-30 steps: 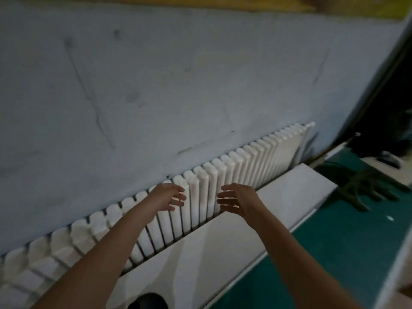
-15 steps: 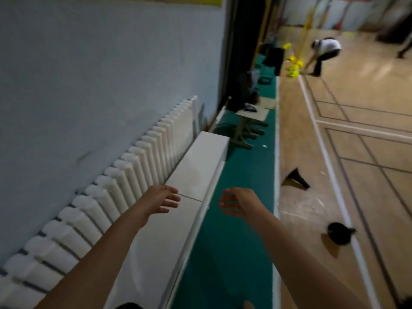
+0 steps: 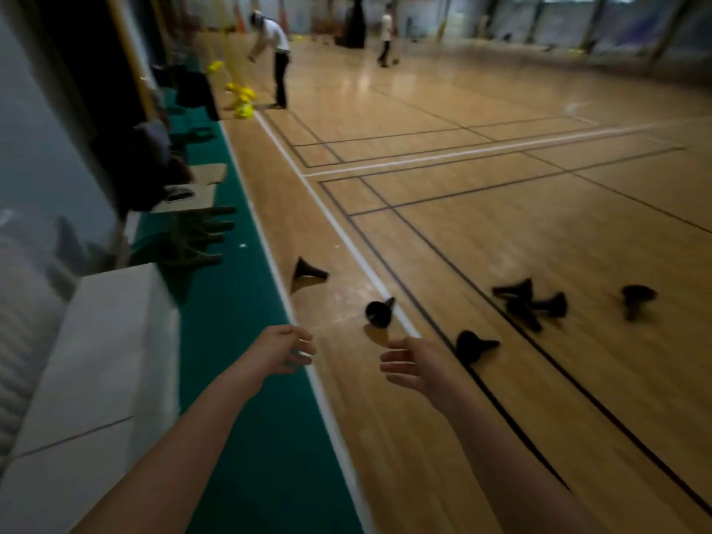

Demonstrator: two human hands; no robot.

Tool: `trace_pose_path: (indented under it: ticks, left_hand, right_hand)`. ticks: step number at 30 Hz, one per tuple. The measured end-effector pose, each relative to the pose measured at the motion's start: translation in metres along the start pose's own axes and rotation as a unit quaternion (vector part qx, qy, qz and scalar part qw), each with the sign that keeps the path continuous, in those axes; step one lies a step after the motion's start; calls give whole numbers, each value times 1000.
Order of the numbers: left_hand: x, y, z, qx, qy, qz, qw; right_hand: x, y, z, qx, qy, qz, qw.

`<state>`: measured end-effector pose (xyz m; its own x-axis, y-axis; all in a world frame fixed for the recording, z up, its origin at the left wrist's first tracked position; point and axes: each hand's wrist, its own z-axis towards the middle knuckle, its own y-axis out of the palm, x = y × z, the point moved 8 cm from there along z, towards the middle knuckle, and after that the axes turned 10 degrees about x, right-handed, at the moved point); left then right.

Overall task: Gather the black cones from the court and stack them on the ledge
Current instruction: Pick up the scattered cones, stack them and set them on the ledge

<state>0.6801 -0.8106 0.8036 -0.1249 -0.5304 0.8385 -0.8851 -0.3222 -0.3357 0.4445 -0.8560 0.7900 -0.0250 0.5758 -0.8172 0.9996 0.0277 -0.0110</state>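
Several black cones lie tipped over on the wooden court floor: one (image 3: 308, 270) near the green strip, one (image 3: 379, 312) on the white line, one (image 3: 473, 345) just right of my right hand, a small pile (image 3: 529, 302) further right, and one (image 3: 635, 298) at the far right. The white ledge (image 3: 96, 360) runs along the left wall. My left hand (image 3: 279, 350) hangs in the air over the green strip's edge with relaxed fingers and holds nothing. My right hand (image 3: 418, 364) is held out over the court, fingers loose and empty.
A white radiator (image 3: 23, 325) stands behind the ledge. A small table (image 3: 188, 198) with dark things stands on the green strip ahead. A person (image 3: 275, 52) bends over yellow cones (image 3: 240, 98) far ahead; another person (image 3: 385, 36) stands in the distance.
My view has swung right from the wall and radiator to the court, so the scattered cones have come into sight. Both hands stay held out in front, empty.
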Motion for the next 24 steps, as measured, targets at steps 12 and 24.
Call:
trace_pose_path:
  ticks: [12,24]
  left_hand:
    - [107,409,-38,-234,76,135,960]
    - [180,661,-36,-390,108,242,882]
  right_hand:
    - [10,-390,34,240,59,145,958]
    - [20,-583,90,359,125,255,889]
